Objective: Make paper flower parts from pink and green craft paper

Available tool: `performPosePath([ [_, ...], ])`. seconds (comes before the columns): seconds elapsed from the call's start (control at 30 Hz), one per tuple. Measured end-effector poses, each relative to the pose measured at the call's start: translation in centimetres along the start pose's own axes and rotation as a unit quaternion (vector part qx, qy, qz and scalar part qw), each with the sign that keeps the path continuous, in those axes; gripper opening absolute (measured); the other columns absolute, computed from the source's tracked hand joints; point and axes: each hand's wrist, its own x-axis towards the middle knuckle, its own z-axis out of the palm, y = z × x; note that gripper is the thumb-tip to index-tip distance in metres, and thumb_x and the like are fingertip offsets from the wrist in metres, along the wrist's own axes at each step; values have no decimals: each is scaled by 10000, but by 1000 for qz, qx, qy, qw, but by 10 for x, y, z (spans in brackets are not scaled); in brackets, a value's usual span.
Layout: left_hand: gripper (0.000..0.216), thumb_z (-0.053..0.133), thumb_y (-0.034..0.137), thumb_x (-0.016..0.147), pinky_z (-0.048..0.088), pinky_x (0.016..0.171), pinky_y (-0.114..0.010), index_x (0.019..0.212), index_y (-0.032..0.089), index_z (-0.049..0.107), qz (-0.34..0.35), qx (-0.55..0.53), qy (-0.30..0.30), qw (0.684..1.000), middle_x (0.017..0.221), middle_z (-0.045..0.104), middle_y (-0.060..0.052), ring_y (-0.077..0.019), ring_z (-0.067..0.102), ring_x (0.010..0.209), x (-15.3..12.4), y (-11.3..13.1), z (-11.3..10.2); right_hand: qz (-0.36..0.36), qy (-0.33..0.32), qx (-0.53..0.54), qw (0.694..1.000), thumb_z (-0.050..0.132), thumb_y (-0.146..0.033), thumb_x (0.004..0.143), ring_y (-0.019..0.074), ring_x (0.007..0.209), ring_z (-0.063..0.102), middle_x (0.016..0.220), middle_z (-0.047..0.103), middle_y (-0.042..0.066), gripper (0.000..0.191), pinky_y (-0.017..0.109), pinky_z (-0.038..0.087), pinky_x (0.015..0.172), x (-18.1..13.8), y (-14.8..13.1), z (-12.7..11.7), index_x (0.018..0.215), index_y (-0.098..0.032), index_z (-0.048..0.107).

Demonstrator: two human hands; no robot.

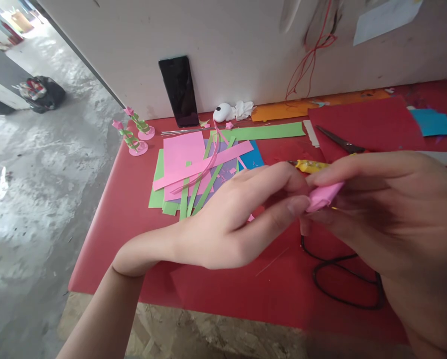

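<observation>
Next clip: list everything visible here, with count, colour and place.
paper flowers: two, pink and green, table's far-left corner
phone: one, black, leaning on wall
paper pile: one, pink, green, blue, purple, mid-table
scissors: one, dark, on red sheet
orange sheet: one, along wall
cord: one, black, near right hand
table: one, red
bag: one, dark, on floor
pink paper piece: one, between both hands
left hand: pinching it
right hand: gripping it

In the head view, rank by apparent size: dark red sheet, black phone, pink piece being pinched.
1. dark red sheet
2. black phone
3. pink piece, smallest though nearest the camera, pinched by left hand and right hand
</observation>
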Motion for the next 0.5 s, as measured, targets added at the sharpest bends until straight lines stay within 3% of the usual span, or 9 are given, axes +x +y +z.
performPosePath([
  [0.13, 212, 378, 190, 971, 455, 596, -223, 766, 197, 433, -5, -4, -10, 1000, 780, 588, 20, -76, 542, 703, 0, -1, 0, -11, 12, -49, 999, 714, -195, 735, 95, 521, 627, 695, 691, -55, 142, 171, 506, 397, 3, -2, 0, 785, -267, 602],
  [0.33, 310, 405, 317, 965, 412, 526, -213, 688, 180, 423, -50, -22, -34, 998, 625, 464, 33, -69, 428, 575, 2, 0, -2, -29, 23, -130, 991, 714, -256, 737, 54, 306, 419, 426, 544, -85, 182, 183, 292, 237, 7, -6, -1, 620, -244, 575],
  [0.5, 312, 485, 270, 932, 341, 471, -183, 659, 178, 365, -56, -10, -42, 998, 586, 395, 57, -39, 348, 534, 2, 1, -3, -63, 65, -168, 982, 728, -190, 731, 72, 498, 595, 769, 716, -67, 151, 219, 433, 363, -5, 4, -4, 830, -278, 657],
])
